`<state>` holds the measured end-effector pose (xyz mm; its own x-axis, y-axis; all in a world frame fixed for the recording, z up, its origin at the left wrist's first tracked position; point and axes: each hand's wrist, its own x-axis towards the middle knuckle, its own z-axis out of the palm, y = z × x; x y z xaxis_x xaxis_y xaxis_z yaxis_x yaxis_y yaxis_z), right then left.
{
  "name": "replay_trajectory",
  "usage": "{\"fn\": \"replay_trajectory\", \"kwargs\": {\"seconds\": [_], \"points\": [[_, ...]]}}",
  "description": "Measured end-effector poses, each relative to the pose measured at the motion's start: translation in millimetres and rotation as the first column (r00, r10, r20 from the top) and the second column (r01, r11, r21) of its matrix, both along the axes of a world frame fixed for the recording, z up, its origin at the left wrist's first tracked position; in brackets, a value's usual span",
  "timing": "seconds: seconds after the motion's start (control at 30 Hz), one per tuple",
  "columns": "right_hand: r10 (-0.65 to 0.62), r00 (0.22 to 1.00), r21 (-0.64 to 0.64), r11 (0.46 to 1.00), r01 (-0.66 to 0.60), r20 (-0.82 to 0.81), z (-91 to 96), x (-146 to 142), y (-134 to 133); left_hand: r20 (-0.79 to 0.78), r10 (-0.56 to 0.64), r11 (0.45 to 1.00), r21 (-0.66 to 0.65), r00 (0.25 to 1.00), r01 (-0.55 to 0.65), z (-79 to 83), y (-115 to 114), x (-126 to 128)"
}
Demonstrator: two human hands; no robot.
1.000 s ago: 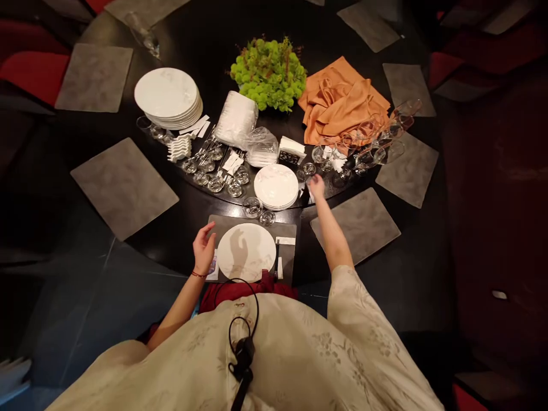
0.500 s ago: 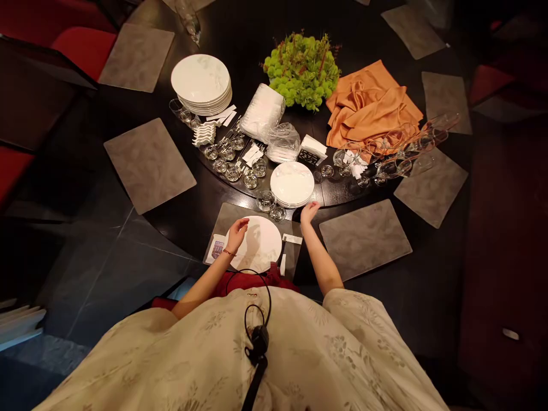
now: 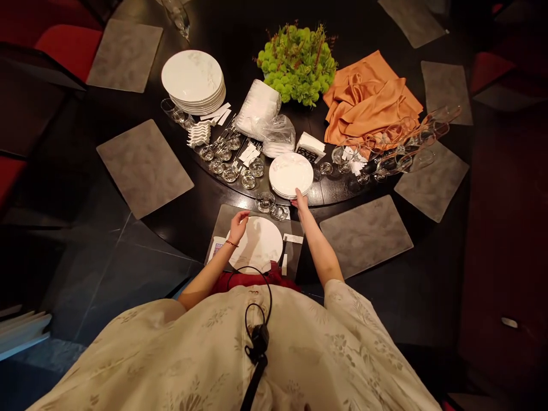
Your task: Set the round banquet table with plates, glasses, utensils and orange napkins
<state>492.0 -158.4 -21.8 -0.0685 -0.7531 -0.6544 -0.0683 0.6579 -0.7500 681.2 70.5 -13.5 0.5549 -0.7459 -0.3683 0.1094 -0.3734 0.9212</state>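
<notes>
A round white plate (image 3: 262, 242) lies on the grey placemat (image 3: 224, 220) right in front of me. My left hand (image 3: 238, 225) rests at that plate's far left rim, fingers loosely curled. My right hand (image 3: 299, 200) reaches to the near edge of a small stack of white plates (image 3: 290, 174) on the turntable, its fingertips touching the stack. Two small glass dishes (image 3: 271, 206) stand between the two plates. Chopsticks and a white rest (image 3: 293, 242) lie right of the near plate.
The dark round table holds a tall stack of large plates (image 3: 192, 81), a green plant (image 3: 298, 61), orange napkins (image 3: 369, 100), lying wine glasses (image 3: 402, 147), bagged white ware (image 3: 262, 114), cutlery and glass dishes (image 3: 231, 161). Grey placemats (image 3: 143, 165) ring the edge. Red chairs (image 3: 68, 43) stand at far left.
My right hand drew back from the glasses on the turntable, then moved forward onto the small plate stack. My left hand came in to the near plate's rim.
</notes>
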Motion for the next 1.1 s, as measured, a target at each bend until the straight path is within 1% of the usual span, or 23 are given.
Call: {"fn": "replay_trajectory", "kwargs": {"seconds": [0.1,0.17,0.23,0.27,0.3,0.33,0.37,0.4,0.43,0.47,0.5,0.53,0.57,0.63,0.73,0.83,0.97,1.03,1.1], "points": [[0.011,0.999,0.011,1.000,-0.011,0.044,-2.1,4,-12,-0.005,-0.010,1.000,0.021,1.000,0.010,-11.9,-14,4],[0.028,0.999,-0.003,1.000,-0.028,0.031,-2.0,7,-10,-0.033,-0.067,0.996,0.052,0.997,0.069,-19.1,-29,2],[0.067,0.993,-0.079,0.994,-0.075,-0.094,0.7,9,4,-0.076,-0.150,0.986,0.060,0.986,0.154,-25.4,-46,-4],[0.106,0.976,-0.150,0.979,-0.136,-0.192,3.0,9,16,-0.088,-0.199,0.978,0.045,0.976,0.203,-28.4,-55,-7],[0.167,0.939,-0.232,0.942,-0.242,-0.301,5.9,7,30,-0.087,-0.250,0.967,0.020,0.964,0.253,-31.1,-63,-11],[0.248,0.876,-0.303,0.870,-0.389,-0.414,9.2,5,46,-0.070,-0.296,0.955,-0.006,0.952,0.297,-33.7,-70,-14],[0.335,0.782,-0.344,0.757,-0.555,-0.525,12.7,2,61,-0.043,-0.334,0.943,-0.022,0.942,0.333,-36.0,-76,-16],[0.412,0.663,-0.344,0.617,-0.708,-0.625,16.2,-1,75,-0.009,-0.359,0.933,-0.019,0.933,0.359,-38.0,-82,-18],[0.463,0.534,-0.307,0.479,-0.822,-0.707,19.4,-5,86,0.023,-0.372,0.928,0.006,0.928,0.372,-39.6,-86,-18],[0.488,0.417,-0.249,0.373,-0.894,-0.767,22.2,-8,95,0.051,-0.376,0.926,0.039,0.925,0.375,-40.8,-89,-18],[0.494,0.328,-0.188,0.311,-0.932,-0.805,24.2,-11,99,0.071,-0.378,0.925,0.072,0.923,0.373,-41.5,-91,-17],[0.492,0.269,-0.138,0.287,-0.948,-0.828,25.4,-13,101,0.082,-0.384,0.921,0.095,0.920,0.377,-41.7,-93,-15],[0.488,0.235,-0.101,0.285,-0.953,-0.841,25.8,-14,100,0.087,-0.395,0.917,0.103,0.914,0.386,-41.5,-93,-13],[0.479,0.205,-0.061,0.300,-0.952,-0.854,24.7,-15,95,0.101,-0.409,0.912,0.083,0.907,0.402,-40.7,-93,-10],[0.461,0.176,-0.034,0.299,-0.954,-0.870,21.6,-14,87,0.127,-0.396,0.918,0.060,0.910,0.391,-40.2,-89,-8],[0.452,0.148,-0.022,0.272,-0.962,-0.880,19.4,-16,86,0.133,-0.398,0.917,0.071,0.908,0.391,-42.4,-84,-10],[0.467,0.150,-0.032,0.251,-0.968,-0.871,18.0,-20,86,0.176,-0.440,0.898,0.106,0.881,0.427,-44.8,-79,-16],[0.488,0.152,-0.045,0.223,-0.974,-0.859,17.9,-23,83,0.205,-0.452,0.891,0.135,0.868,0.433,-44.2,-77,-19],[0.504,0.135,-0.046,0.184,-0.982,-0.853,18.4,-24,79,0.230,-0.457,0.888,0.168,0.859,0.428,-43.1,-77,-23]]}}
